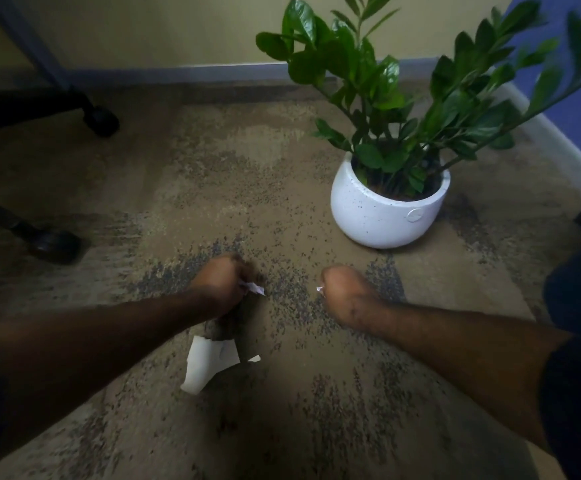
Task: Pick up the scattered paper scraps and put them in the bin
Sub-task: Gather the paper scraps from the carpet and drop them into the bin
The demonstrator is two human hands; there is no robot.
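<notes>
Your left hand (pixel 221 282) and right hand (pixel 342 289) each clench paper scraps (pixel 256 289), keeping them gathered; a larger scrap (pixel 206 362) lies on the carpet (pixel 212 185).

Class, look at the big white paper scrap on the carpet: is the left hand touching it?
Apart. The head view shows the left hand gripping a small scrap farther up the carpet, while the big scrap lies nearer the camera, partly hidden by the forearm.

No words, numbers or brand names can be read anywhere. The only mark is a small round embossed emblem (pixel 414 215) on the front wall of the white speckled ceramic plant pot (pixel 379 216), its design too small to make out.
</notes>
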